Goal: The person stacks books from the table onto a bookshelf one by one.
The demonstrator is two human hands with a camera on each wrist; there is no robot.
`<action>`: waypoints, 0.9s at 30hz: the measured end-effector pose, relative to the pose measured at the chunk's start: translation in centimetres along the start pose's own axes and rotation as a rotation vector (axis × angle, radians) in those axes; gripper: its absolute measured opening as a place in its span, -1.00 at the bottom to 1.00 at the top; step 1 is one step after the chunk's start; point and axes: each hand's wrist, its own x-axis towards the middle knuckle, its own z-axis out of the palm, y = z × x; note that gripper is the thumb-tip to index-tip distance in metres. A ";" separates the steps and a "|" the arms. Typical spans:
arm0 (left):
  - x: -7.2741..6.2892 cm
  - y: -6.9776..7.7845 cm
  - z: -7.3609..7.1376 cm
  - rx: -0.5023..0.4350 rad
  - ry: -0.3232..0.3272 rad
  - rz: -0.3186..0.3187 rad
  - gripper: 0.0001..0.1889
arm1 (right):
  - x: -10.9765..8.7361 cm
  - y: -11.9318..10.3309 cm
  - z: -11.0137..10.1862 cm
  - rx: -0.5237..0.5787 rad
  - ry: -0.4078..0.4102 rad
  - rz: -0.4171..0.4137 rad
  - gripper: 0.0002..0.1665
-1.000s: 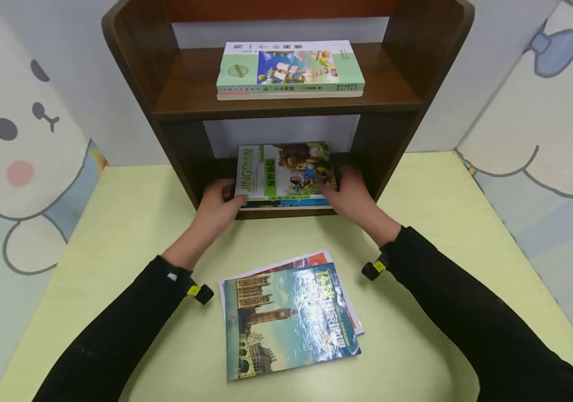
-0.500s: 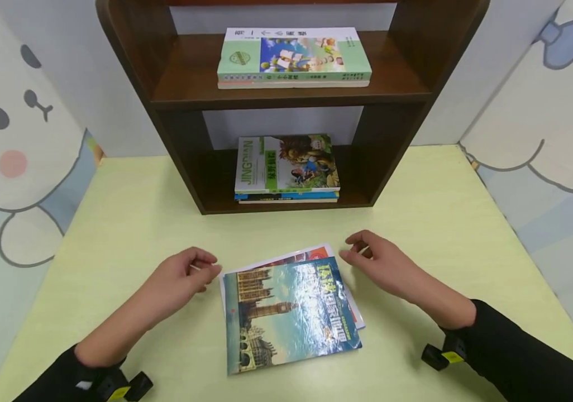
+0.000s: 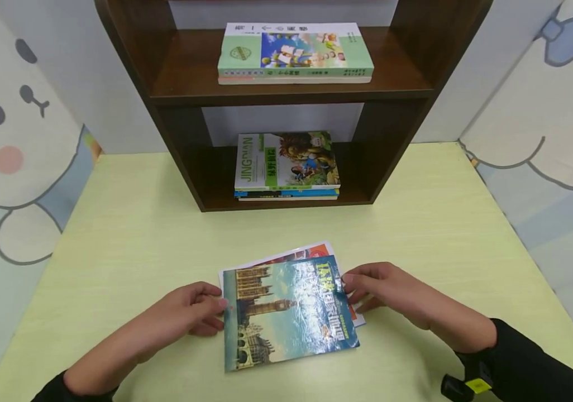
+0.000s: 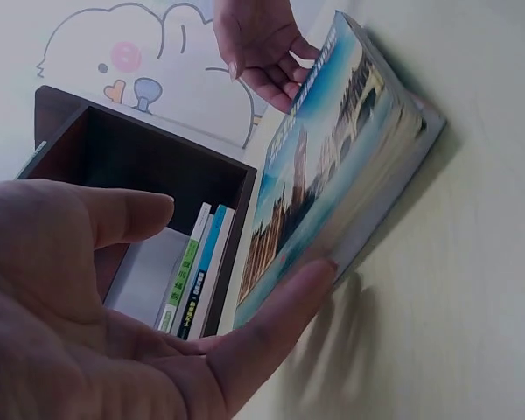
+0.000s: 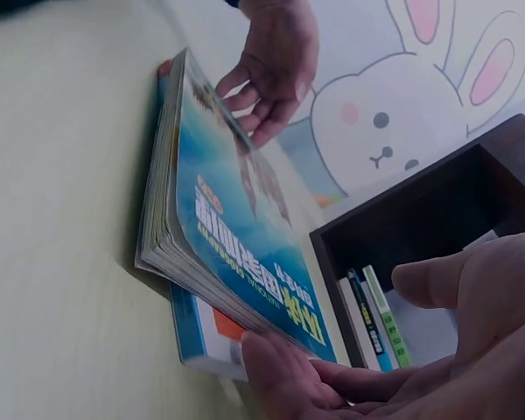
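Observation:
On the table, a blue-green book (image 3: 286, 312) with a clock tower on its cover lies askew over a second book (image 3: 316, 251) with a white and red cover. That lower one shows only along its back and right edges. My left hand (image 3: 191, 312) is at the left edge of the top book, thumb and fingers spread apart in the left wrist view. At the opposite edge is my right hand (image 3: 392, 290), its fingertips right at the two books' sides. In the right wrist view the thumb (image 5: 429, 282) stands away from the cover, and the page block faces the camera.
Behind the books stands a dark brown shelf (image 3: 291, 99). Its lower level holds a stack topped by a lion-cover book (image 3: 286, 162); above lie green-covered books (image 3: 294, 53). Cartoon-printed walls (image 3: 15, 134) flank the pale table (image 3: 115, 223).
Both hands have come away from the stack on the lower shelf level, back toward me, and down to the sides of the two table books. The shelved stack stays in place.

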 end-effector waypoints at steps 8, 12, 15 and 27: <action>-0.8 -0.4 0.9 -0.055 0.001 0.049 -0.21 | -0.6 -0.1 0.7 0.075 -0.030 0.034 -0.26; -1.1 -0.3 1.0 -0.053 0.009 0.105 -0.23 | -0.8 -0.3 1.0 0.077 -0.010 0.051 -0.22; -0.8 0.3 0.7 -0.042 0.025 0.121 -0.25 | -0.5 -0.5 1.0 0.087 0.010 0.046 -0.25; 0.3 1.2 0.5 -0.023 0.037 0.121 -0.24 | 0.3 -0.2 1.0 0.127 0.119 0.047 -0.35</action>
